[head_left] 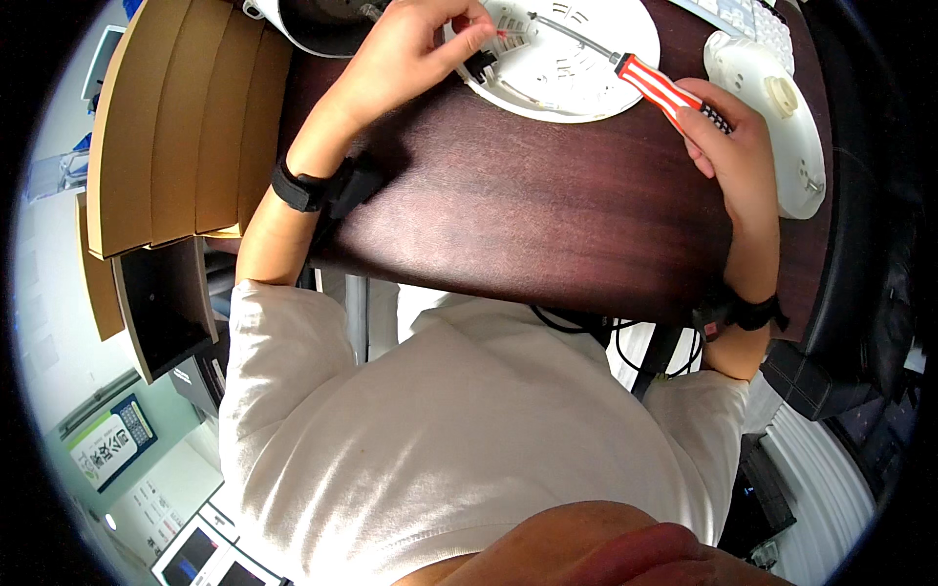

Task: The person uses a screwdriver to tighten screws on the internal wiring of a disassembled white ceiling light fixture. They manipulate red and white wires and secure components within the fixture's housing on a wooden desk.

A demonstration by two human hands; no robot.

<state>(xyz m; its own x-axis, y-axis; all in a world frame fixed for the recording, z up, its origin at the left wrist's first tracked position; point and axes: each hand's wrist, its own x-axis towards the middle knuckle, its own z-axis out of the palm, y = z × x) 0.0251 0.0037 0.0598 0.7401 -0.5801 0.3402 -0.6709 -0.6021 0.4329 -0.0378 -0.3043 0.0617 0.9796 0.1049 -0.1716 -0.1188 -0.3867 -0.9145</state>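
Note:
A round white plastic device base (576, 68) lies on the dark wooden table (518, 215) at the top of the view. My left hand (410, 49) pinches a small black part with a red tip at the base's left rim. My right hand (733, 146) grips the red-and-white striped handle of a screwdriver (655, 86). Its metal shaft reaches left across the base.
A white round cover (782, 117) lies beside my right hand near the table's right edge. Stacked cardboard sheets (176, 127) sit at the left. A white keyboard (747, 20) is at the top right. Black cables (586, 327) hang under the table's near edge. Both wrists wear black bands.

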